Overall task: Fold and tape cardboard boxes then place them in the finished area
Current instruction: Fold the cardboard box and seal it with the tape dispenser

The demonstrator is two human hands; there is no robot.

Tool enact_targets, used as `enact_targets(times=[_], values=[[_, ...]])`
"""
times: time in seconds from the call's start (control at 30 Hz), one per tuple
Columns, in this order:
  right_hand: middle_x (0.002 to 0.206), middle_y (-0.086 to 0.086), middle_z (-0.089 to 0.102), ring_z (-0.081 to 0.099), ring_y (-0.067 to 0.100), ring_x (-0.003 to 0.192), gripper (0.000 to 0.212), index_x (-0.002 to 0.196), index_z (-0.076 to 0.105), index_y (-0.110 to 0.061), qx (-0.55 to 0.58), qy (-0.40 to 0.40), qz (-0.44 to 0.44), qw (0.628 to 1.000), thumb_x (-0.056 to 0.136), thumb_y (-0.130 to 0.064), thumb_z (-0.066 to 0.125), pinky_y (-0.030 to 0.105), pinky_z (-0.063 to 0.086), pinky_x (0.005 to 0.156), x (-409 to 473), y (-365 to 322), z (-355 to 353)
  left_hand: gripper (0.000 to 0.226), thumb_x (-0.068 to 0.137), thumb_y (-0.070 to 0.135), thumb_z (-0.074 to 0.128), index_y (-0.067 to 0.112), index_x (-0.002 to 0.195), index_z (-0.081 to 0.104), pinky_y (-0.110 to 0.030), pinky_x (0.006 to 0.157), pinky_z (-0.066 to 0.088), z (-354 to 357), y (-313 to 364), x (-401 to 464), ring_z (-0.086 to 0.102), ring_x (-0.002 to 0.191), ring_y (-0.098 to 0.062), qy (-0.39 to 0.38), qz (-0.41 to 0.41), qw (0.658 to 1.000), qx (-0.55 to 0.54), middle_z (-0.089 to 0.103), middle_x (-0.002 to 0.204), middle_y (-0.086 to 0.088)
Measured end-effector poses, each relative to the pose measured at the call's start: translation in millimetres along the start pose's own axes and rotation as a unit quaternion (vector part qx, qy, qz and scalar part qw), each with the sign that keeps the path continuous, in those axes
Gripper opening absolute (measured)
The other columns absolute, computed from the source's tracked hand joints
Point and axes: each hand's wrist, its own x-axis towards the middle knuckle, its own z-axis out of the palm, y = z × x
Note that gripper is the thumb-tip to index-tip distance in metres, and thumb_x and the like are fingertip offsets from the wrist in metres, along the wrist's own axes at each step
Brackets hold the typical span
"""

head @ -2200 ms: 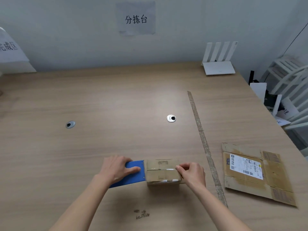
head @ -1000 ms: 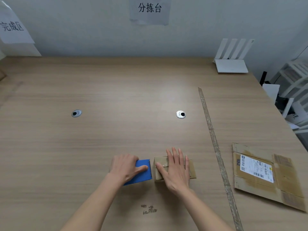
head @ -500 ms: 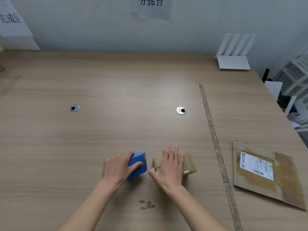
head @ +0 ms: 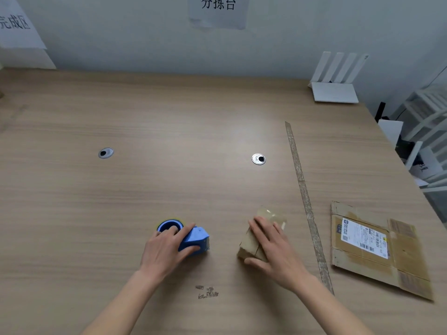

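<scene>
Taping looks finished: the left hand [head: 169,247] grips the dispenser [head: 193,239], the right hand [head: 273,245] lies flat-fingered on the box [head: 249,245] at 6 o'clock on the table [head: 169,184]. Loose tape [head: 271,215], blurred, possibly trails. Next: press it down, carry toward 10 o'clock.

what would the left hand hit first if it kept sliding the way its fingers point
Probably the small cardboard box under the right hand: the left hand, gripping the blue tape dispenser, points up and right. Depth unclear.
</scene>
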Motion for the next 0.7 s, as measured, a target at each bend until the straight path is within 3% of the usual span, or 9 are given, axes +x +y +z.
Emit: enact_targets(times=[0.1,0.23,0.33,0.43,0.57,0.63,0.7], values=[[0.164,-0.016,-0.021,-0.016,0.006,0.154,0.096,0.161,-0.006,-0.031,-0.032,-0.049,-0.067,0.996,0.091,-0.072,0.046,0.032,-0.012,0.125,11,3,-12,0.054,0.085,0.062,0.067,0.040,0.133,0.059,-0.028,0.066,0.036,0,1,-2,0.057,0.067,-0.021,-0.009,0.000,0.999,-0.038,0.059,0.082,0.009],[0.164,-0.021,-0.021,-0.023,0.000,0.150,0.101,0.160,-0.010,-0.034,-0.009,-0.034,-0.076,0.996,0.087,-0.080,0.042,0.031,-0.015,0.124,9,3,-24,0.055,0.085,0.070,0.049,0.042,0.132,0.060,-0.025,0.065,0.035,-10,3,-4,0.057,0.068,-0.019,0.000,0.017,0.997,-0.076,0.066,0.091,0.015],[0.167,-0.020,-0.001,-0.006,-0.004,0.152,0.088,0.162,0.013,-0.031,0.104,0.026,-0.061,0.992,0.091,-0.073,0.043,0.023,-0.003,0.125,9,-15,-26,0.057,0.084,0.069,0.047,0.039,0.131,0.061,-0.023,0.058,0.034,-20,12,1,0.055,0.066,-0.016,0.028,0.037,0.992,-0.119,0.063,0.086,0.016],[0.160,-0.019,0.032,0.025,-0.005,0.147,0.065,0.156,0.033,-0.030,0.304,0.037,0.008,0.952,0.099,-0.052,0.054,0.022,0.022,0.121,20,-40,-30,0.056,0.085,0.069,0.049,0.043,0.134,0.056,-0.022,0.057,0.036,-31,24,10,0.053,0.067,-0.013,0.035,0.061,0.990,-0.121,0.057,0.084,0.018],[0.113,-0.018,0.070,0.063,-0.003,0.108,0.029,0.119,0.068,-0.031,0.461,0.058,0.095,0.881,0.092,-0.041,0.070,0.029,0.052,0.095,34,-52,-41,0.057,0.086,0.069,0.049,0.045,0.138,0.053,-0.020,0.061,0.036,-46,32,20,0.056,0.072,-0.013,0.037,0.095,0.989,-0.112,0.057,0.087,0.018],[0.098,-0.016,0.075,0.068,0.000,0.095,0.011,0.101,0.075,-0.031,0.496,0.057,0.100,0.861,0.093,-0.035,0.069,0.028,0.054,0.087,34,-53,-43,0.058,0.086,0.068,0.050,0.045,0.139,0.053,-0.021,0.060,0.038,-51,34,23,0.056,0.071,-0.014,0.045,0.106,0.988,-0.107,0.059,0.089,0.017],[0.094,-0.015,0.076,0.070,0.003,0.092,0.013,0.094,0.077,-0.029,0.515,0.062,0.093,0.850,0.097,-0.027,0.065,0.025,0.054,0.085,31,-52,-43,0.058,0.086,0.068,0.050,0.044,0.139,0.053,-0.021,0.059,0.039,-53,36,25,0.057,0.070,-0.014,0.058,0.114,0.987,-0.101,0.060,0.089,0.017]])
